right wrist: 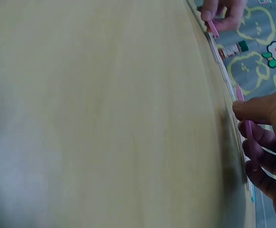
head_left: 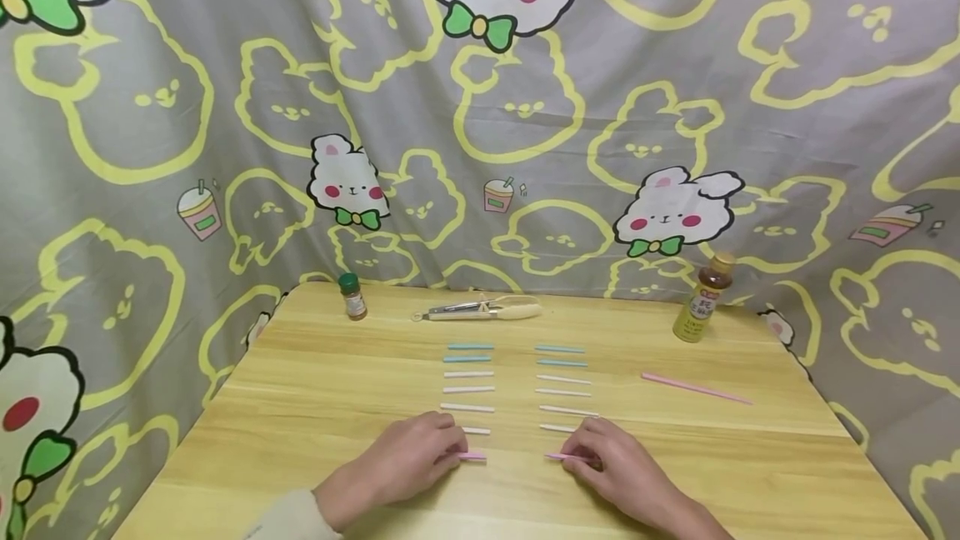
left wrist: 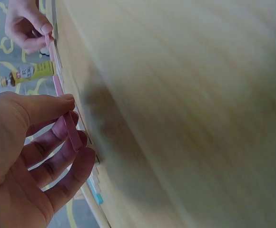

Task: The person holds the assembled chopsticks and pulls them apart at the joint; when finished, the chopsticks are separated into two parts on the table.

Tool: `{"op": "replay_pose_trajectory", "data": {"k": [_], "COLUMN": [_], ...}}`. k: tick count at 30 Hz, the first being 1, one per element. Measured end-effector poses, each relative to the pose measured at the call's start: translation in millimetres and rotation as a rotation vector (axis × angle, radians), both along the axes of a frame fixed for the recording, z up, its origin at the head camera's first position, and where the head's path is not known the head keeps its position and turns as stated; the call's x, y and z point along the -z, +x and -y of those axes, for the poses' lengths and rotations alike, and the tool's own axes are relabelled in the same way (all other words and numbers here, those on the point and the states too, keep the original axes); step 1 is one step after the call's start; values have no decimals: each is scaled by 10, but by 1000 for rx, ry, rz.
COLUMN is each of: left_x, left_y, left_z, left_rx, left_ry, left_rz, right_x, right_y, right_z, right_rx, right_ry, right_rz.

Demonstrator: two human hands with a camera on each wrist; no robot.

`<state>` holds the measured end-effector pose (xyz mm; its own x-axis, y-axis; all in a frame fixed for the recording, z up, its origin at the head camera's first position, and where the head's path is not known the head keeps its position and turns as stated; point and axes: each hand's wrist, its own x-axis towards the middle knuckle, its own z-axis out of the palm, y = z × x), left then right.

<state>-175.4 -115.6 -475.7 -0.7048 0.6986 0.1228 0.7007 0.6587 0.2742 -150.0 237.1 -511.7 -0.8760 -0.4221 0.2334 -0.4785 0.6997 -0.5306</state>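
Observation:
Between thumb and fingers my left hand (head_left: 416,450) pinches a short pink stick (left wrist: 71,132), low over the wooden table (head_left: 517,507). My right hand (head_left: 621,463) holds another short pink stick (right wrist: 240,92) the same way, its tip pointing toward the left hand in the head view. Beyond the hands, short sticks lie crosswise in two columns. The left column has white sticks (head_left: 468,390) with blue sticks (head_left: 467,358) behind them; the right column likewise has white sticks (head_left: 565,392) and blue sticks (head_left: 562,362). The hands partly cover the nearest white sticks.
A longer pink stick (head_left: 696,389) lies slanted to the right of the columns. Along the back stand a small green-capped jar (head_left: 352,298) and a yellow-labelled bottle (head_left: 701,300), with tongs (head_left: 480,308) lying between them. A patterned curtain (head_left: 525,123) hangs behind the table.

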Motion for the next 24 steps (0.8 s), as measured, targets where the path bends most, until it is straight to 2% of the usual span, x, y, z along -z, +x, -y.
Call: {"op": "replay_pose_trajectory", "data": {"k": [6,11,18,24], "left_x": [37,55,45,26], "left_y": [1,-18,-32,-30], "left_z": [-15,-23,-25,-22], "left_rx": [-4,-6,-3,6], "left_ry": [-8,-11,-5,8], "left_rz": [-1,-24,-39,-26], "right_x": [10,-3,-7,-32], "right_y": [-54,-72,-77,-111], "right_z": [118,109,49,-39], "right_rx": [-13,0,9,15], "right_ry": [69,95,116,75], "right_rz": [-34,-81,-70,-139]}}
